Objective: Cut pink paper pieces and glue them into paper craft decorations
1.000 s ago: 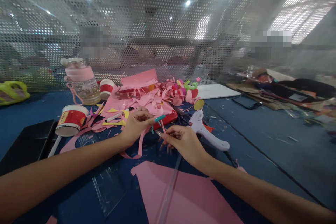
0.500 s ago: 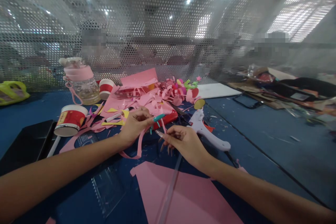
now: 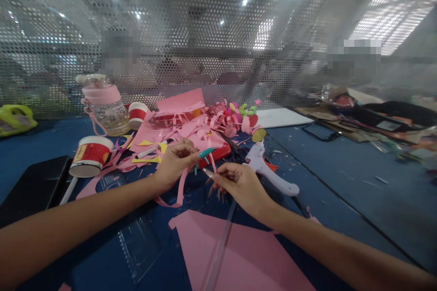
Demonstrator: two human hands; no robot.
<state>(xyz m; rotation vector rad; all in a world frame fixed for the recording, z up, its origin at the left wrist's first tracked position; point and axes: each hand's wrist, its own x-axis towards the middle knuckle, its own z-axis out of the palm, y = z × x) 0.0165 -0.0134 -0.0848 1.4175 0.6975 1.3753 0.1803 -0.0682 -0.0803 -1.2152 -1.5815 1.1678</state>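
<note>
My left hand (image 3: 176, 162) is closed in a pinch on a long pink paper strip (image 3: 179, 191) that curls down under the wrist onto the blue table. My right hand (image 3: 238, 182) is just to its right, fingers curled, pinching the same strip near its upper end (image 3: 213, 163). The two hands' fingertips almost touch above the table. Behind them lies a pile of pink paper scraps (image 3: 180, 125) on a red tray (image 3: 218, 151).
A white glue gun (image 3: 269, 170) lies right of my right hand. A large pink sheet (image 3: 239, 254) with a clear ruler (image 3: 218, 248) is in front. Two red paper cups (image 3: 89, 155), a pink-capped bottle (image 3: 104, 104) and a perforated metal screen (image 3: 205, 32) stand behind.
</note>
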